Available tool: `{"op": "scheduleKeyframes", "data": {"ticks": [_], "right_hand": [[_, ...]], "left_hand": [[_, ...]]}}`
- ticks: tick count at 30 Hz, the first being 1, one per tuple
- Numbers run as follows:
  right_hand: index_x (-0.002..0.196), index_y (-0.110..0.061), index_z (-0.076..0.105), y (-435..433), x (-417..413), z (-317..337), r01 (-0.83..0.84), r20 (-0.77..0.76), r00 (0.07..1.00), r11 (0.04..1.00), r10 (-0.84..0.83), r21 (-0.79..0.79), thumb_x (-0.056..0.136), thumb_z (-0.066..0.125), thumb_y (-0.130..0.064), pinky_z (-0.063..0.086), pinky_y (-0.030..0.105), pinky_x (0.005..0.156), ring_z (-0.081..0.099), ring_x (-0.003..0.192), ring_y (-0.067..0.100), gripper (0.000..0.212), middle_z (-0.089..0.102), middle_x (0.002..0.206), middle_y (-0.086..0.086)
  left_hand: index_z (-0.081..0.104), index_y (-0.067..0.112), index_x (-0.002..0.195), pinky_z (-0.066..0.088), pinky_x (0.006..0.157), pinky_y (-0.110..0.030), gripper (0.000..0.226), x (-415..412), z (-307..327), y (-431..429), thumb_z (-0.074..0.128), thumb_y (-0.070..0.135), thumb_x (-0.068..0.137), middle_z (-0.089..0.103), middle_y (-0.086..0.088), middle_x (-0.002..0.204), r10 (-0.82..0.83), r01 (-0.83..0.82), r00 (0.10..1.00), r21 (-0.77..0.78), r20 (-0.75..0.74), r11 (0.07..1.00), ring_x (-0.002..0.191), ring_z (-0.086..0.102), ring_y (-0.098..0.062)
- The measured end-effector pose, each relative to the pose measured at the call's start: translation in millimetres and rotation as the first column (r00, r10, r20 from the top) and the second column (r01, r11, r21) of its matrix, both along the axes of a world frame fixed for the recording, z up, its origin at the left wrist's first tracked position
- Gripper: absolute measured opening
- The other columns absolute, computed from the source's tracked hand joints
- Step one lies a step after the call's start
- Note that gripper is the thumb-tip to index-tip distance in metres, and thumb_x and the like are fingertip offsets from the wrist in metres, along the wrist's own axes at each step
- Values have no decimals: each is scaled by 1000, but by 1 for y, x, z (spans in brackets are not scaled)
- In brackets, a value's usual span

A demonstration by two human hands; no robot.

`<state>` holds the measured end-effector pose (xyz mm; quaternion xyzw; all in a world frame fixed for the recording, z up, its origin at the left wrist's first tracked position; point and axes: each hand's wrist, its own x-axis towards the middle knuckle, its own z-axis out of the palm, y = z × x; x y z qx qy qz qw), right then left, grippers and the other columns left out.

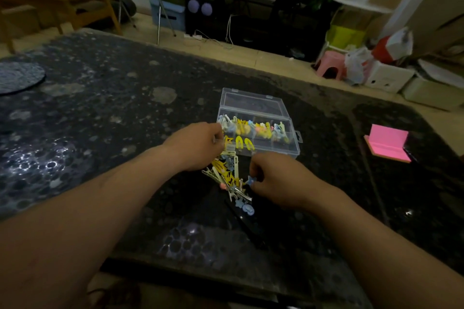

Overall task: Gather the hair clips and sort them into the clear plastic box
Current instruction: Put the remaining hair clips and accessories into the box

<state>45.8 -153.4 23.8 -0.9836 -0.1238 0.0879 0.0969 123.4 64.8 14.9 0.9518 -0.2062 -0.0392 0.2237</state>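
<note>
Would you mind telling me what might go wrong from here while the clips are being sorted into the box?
1. The right hand pinches a blue clip at the edge of the tangled pile of hair clips; pulling it may drag others out and scatter them on the dark mottled table, where they would be hard to spot.
2. The left hand sits by the near corner of the clear plastic box; a nudge might shift it and mix the sorted clips.
</note>
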Motion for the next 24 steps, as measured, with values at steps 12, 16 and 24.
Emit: {"op": "scheduleKeyframes", "data": {"ticks": [12,16,24], "right_hand": [[102,-27,65,-8,5,10,64,-127,990,994,-53,84,93,78,-30,56,30,76,65,89,12,16,66,97,-8],[95,-28,68,-12,17,29,165,-3,985,934,-173,318,94,79,-33,48,20,68,66,81,4,12,70,89,-7],[91,-25,75,30,82,14,208,198,945,945,-261,251,95,78,-34,58,35,76,68,82,11,10,72,87,-8]], "left_hand": [[64,30,106,47,74,-34,15,2,-1,0,52,38,100,67,6,109,17,-17,1000,-12,-24,1000,94,61,-18],[64,30,111,52,80,-36,18,5,0,1,53,38,100,66,5,115,3,-4,999,-11,-53,1000,96,60,-18],[28,35,153,57,84,-47,58,7,3,3,54,35,102,68,-1,115,40,-49,993,-84,-107,995,94,65,-24]]}}
